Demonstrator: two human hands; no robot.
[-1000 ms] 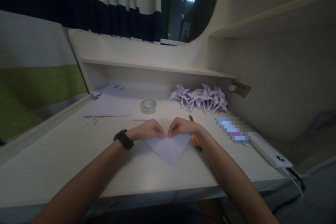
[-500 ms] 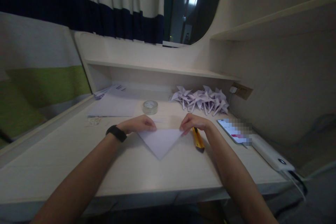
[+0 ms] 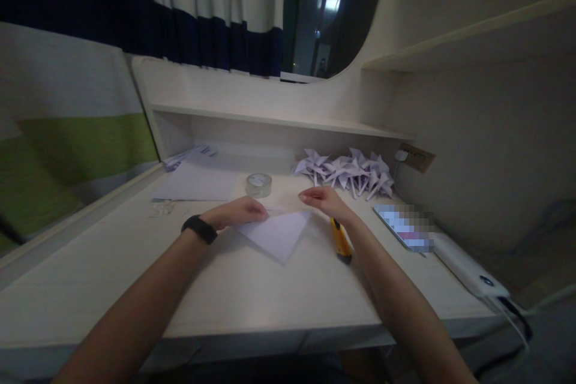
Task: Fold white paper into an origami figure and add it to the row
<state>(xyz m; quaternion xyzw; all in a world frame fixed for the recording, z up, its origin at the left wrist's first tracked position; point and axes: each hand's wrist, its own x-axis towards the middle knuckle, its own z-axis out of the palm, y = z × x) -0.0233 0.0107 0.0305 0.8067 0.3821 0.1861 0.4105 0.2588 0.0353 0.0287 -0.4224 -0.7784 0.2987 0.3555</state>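
Note:
A white sheet of paper (image 3: 281, 237), folded into a triangle with its point toward me, lies at the middle of the desk, slightly turned. My left hand (image 3: 245, 211), below a black wristband, grips its upper left corner between thumb and fingers. Just behind the paper's right corner, my right hand (image 3: 324, 199) hovers off the sheet, fingertips drawn together with nothing visible in them. Close to the right wrist lies a yellow and black box cutter (image 3: 341, 243), partly covered by the wrist. A roll of clear tape (image 3: 258, 185) sits behind the paper.
Several white paper pinwheels (image 3: 351, 171) are heaped at the back right. A stack of white paper (image 3: 200, 177) lies at the back left, with small rubber-band-like loops (image 3: 162, 209) before it. At right are a phone (image 3: 396, 225) and a white power strip (image 3: 468, 264) with cables.
My right hand has let go of the paper's right corner and moved up and slightly away. The paper has turned a little, its point shifting right and away from me. My left hand stays on its corner.

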